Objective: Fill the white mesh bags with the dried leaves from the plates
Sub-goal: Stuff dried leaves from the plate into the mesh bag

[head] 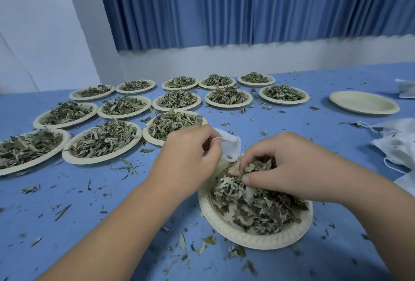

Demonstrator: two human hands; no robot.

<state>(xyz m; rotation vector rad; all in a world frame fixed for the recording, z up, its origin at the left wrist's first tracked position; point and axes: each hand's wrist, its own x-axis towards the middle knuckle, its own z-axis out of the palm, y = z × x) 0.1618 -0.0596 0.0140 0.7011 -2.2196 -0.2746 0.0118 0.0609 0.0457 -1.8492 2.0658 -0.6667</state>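
Though crumb-strewn, blue table (298, 123) of leaf plates (101, 161) beneath blue curtain (247, 4).

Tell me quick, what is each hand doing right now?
Left hand: closed, pinching the white mesh bag.
Right hand: closed, grabbing dried leaves on the near plate.

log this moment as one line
step: filling bag | left hand: pinches white mesh bag at near plate far rim | right hand: grips dried leaves on that plate | rest: empty plate far right
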